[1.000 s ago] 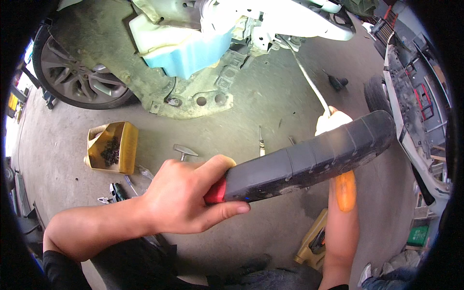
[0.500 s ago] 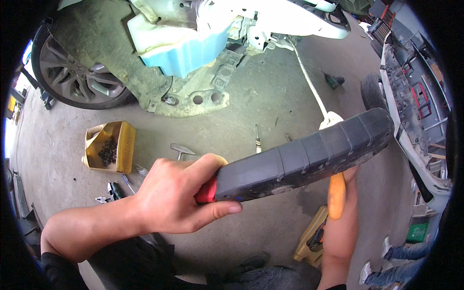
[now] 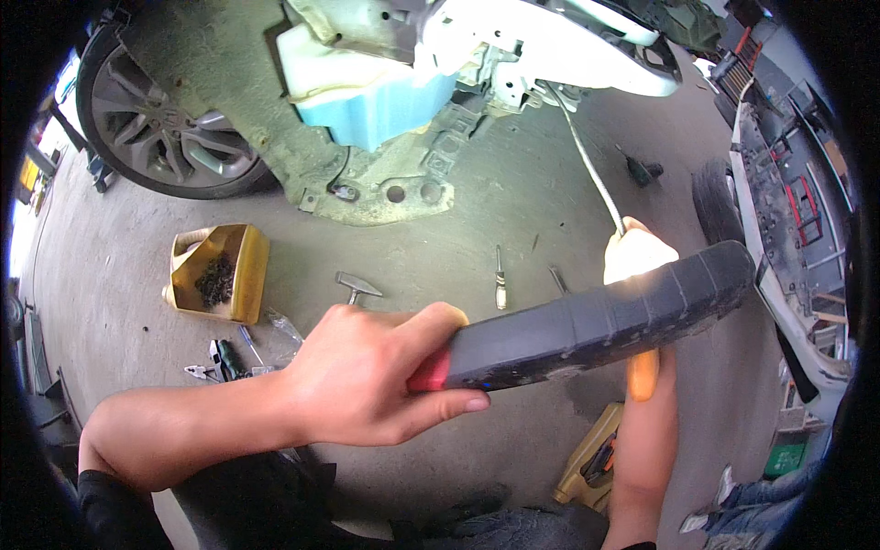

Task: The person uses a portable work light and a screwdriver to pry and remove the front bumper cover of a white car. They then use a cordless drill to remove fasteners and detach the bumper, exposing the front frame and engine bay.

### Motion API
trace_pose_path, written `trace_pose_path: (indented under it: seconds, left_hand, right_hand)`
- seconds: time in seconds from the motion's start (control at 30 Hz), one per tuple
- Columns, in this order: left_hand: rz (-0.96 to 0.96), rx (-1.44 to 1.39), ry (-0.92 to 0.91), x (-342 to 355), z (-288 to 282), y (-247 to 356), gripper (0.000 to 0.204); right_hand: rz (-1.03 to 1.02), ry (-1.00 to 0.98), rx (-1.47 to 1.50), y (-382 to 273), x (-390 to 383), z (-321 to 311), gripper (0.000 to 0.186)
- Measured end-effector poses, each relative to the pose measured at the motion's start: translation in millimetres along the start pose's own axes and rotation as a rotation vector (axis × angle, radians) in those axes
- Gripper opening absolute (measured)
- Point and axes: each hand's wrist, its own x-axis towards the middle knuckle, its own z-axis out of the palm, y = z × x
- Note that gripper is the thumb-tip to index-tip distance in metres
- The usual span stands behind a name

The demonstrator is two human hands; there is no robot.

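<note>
My left hand [image 3: 376, 376] is closed round the red end of a long black work light [image 3: 587, 316], held slantwise across the view with its far end higher. Beyond it, my brightly lit right hand [image 3: 637, 252] grips a long metal rod with an orange handle [image 3: 644, 374]; the handle's butt shows below the light. The light hides part of that hand and wrist. From my right fist the rod [image 3: 591, 160] runs up to the underside of a white car body part [image 3: 550, 46]. Left of that hangs a white and blue plastic tank [image 3: 376, 110].
A wheel [image 3: 165, 128] stands far left beside a loose liner. On the floor lie a cut-open yellow jug [image 3: 255, 275] of small dark parts, a hammer [image 3: 357, 284], pliers [image 3: 225, 360], a screwdriver [image 3: 500, 286] and a tan tool container [image 3: 582, 458]. A person's legs [image 3: 770, 504] show lower right.
The view has shifted, so the car and floor things sit further right. The black work light's far end has dropped, and more of my right hand shows above it, brightly lit.
</note>
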Motion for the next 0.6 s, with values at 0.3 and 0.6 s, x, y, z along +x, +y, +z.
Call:
trace_pose_path:
  seconds: [0.3, 0.6]
  left_hand:
    - [0.007, 0.016, 0.015, 0.8, 0.0, -3.4, 0.054]
    - [-0.012, -0.026, -0.019, -0.8, -3.2, -4.1, 0.057]
  right_hand:
    - [0.012, -0.001, 0.045, 5.2, 12.9, -15.0, 0.018]
    - [0.376, -0.008, 0.631, 1.2, 2.5, -15.3, 0.015]
